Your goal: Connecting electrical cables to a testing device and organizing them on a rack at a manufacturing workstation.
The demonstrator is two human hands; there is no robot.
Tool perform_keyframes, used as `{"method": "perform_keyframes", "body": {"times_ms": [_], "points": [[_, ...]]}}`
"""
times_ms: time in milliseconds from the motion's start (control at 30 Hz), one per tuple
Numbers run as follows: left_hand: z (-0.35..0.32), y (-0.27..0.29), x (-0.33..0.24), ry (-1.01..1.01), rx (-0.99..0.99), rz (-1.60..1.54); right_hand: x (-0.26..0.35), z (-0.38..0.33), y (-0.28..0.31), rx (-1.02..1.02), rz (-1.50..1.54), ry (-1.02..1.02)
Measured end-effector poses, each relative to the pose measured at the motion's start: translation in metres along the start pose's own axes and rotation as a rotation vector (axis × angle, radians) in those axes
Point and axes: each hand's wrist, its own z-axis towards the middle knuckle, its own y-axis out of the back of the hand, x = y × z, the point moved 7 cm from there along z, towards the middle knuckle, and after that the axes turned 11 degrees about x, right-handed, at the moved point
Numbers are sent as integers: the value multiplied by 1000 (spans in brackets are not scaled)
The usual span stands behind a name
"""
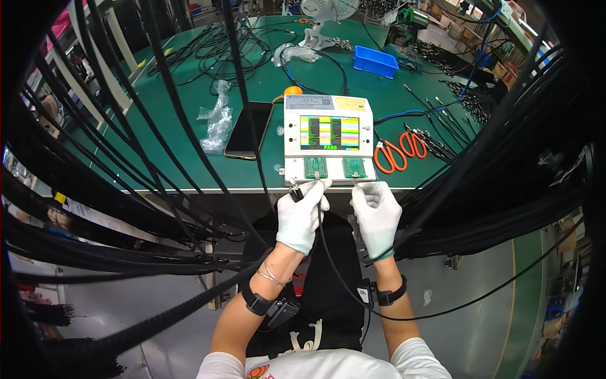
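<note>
A white cable tester (328, 140) with a coloured screen stands at the near edge of the green table (265, 95). Two green socket boards sit on its front lip. My left hand (302, 213), in a white glove, pinches a cable plug at the left socket board (315, 167). My right hand (377, 210), also gloved, holds the other plug at the right socket board (354, 167). A thin black cable (341, 278) loops down from my hands toward my lap.
A black phone (249, 130) lies left of the tester, beside crumpled clear bags (218, 120). Orange scissors (396, 153) lie to the right. A blue tray (375, 61) and a small fan (322, 19) stand farther back. Bundles of black cables (126, 227) hang on both sides.
</note>
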Motion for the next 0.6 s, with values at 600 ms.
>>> {"method": "perform_keyframes", "body": {"times_ms": [600], "points": [[-7,19,20,85,90,-91,37,-2,-4,-263,-671,334]]}}
